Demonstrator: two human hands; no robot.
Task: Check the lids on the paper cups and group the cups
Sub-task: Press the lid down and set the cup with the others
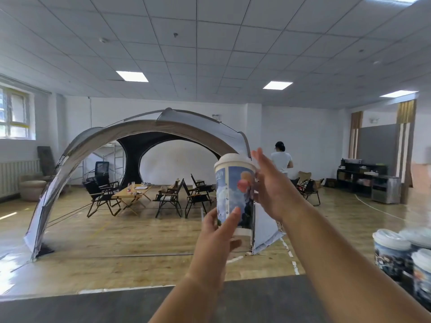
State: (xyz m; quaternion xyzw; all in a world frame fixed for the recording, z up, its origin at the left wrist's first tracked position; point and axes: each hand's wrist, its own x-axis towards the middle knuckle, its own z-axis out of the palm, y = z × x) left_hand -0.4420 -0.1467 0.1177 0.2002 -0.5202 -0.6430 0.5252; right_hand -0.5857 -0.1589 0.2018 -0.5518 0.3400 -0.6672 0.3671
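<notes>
From the head camera, I have one tall paper cup (235,192), printed with blue sky and coloured balloons, raised in the air in front of me, well above the dark grey tabletop (116,306). My left hand (217,231) grips it round the base, thumb curled across the front of the print and the other fingers wrapped behind. My right hand (270,190) is flat and open, fingers straight and pointing up, lying against the cup's right side just under the rim; it holds nothing. The cup's domed off-white plastic lid (233,159) looks level all the way round from here, though I can't see its far edge.

I take this as the checking step on this cup: held up to eye level so the seam between lid and rim can be looked over. The next move probably calls for my right palm or fingertips to go on top of the lid and press round its edge while the left hand keeps the base steady, without squeezing the paper wall.

At the far right edge of the tabletop stands a cluster of lidded printed paper cups (391,255), close together; this one likely belongs beside them once the lid is sound.
</notes>
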